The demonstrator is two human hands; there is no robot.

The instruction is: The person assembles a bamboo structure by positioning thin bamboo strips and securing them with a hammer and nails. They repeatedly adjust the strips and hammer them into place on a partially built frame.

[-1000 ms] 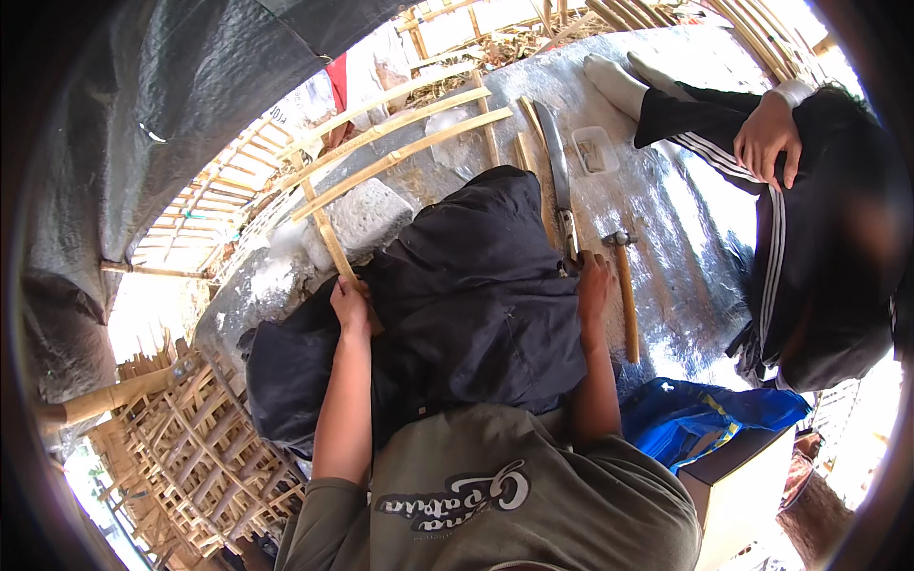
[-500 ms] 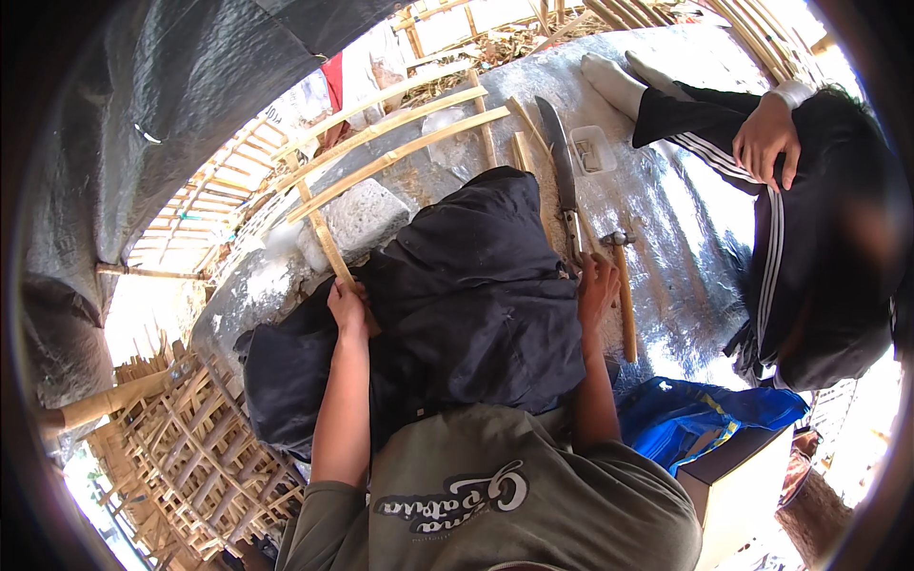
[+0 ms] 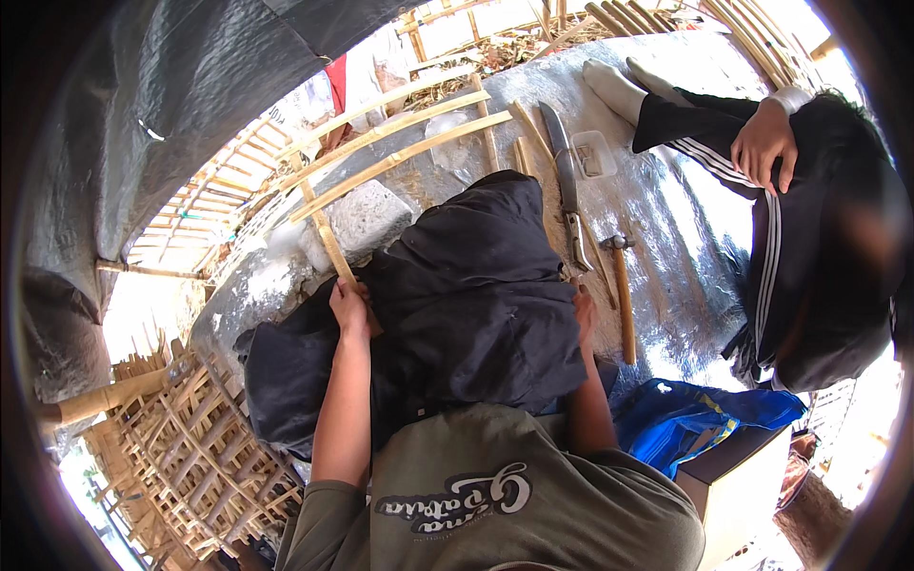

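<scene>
My left hand is closed round the near end of an upright bamboo slat. That slat belongs to a bamboo frame with long crosswise slats, which reaches away past my legs in dark trousers. My right hand is beside my right thigh with its fingers curled together. Something small may be at the fingertips, but I cannot make it out. Just beyond that hand lies a large knife, its handle toward me. To its right rests a hammer with a wooden handle.
A clear plastic tub with small pieces stands by the blade. Another person sits at the right on the silvery sheet. A grey stone block supports the frame. A blue bag and woven bamboo flank me.
My right hand has drawn back toward me, away from the knife handle, and its fingers have curled in. My left hand and the bamboo frame stay nearly still.
</scene>
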